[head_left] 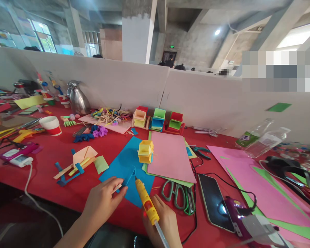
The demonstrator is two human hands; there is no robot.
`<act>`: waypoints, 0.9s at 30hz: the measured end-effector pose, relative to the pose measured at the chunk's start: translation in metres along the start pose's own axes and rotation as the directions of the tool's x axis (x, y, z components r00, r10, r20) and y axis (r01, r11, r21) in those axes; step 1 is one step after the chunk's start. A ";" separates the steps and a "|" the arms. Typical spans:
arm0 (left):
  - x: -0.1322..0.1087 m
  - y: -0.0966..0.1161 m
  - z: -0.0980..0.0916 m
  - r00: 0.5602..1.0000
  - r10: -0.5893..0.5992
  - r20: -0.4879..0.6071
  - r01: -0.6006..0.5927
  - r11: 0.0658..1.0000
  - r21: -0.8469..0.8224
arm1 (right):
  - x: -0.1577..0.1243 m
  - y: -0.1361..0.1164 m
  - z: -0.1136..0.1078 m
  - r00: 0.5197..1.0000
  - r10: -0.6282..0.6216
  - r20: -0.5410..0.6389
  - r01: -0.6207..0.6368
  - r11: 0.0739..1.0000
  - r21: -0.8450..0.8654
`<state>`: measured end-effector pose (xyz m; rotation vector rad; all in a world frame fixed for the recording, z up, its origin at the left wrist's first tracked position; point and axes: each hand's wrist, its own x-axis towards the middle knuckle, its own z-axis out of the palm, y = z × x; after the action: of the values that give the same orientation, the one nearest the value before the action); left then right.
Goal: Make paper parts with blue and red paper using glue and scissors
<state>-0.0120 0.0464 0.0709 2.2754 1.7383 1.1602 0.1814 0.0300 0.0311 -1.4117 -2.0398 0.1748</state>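
My right hand [164, 220] grips a yellow glue gun [146, 203], its tip touching a folded flap on the blue paper sheet [126, 167]. My left hand [103, 199] pinches that small blue flap together with a thin white stick at the sheet's near-left corner. A small yellow paper box [145, 151] stands on the blue sheet just beyond. A pink sheet [170, 156] lies to the right on a stack of coloured paper.
Green-handled scissors [178, 196] and a dark phone [214, 203] lie right of my hands. Coloured paper boxes [157, 120] line the white partition [196, 100]. A paper-and-stick model [79, 162], paper cup [51, 125], metal kettle [78, 98], plastic bottles [260, 137] and a large pink sheet [248, 175] crowd the red table [67, 144].
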 end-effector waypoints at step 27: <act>-0.007 -0.041 0.047 0.931 -0.277 0.240 0.266 0.961 0.075 | 0.018 0.091 -0.067 0.936 0.345 -0.072 -0.335 0.806 -0.488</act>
<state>-0.0188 0.0735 0.0149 2.0102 1.9107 0.7592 0.2877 0.0670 0.0506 -2.1017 -1.9027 -0.2059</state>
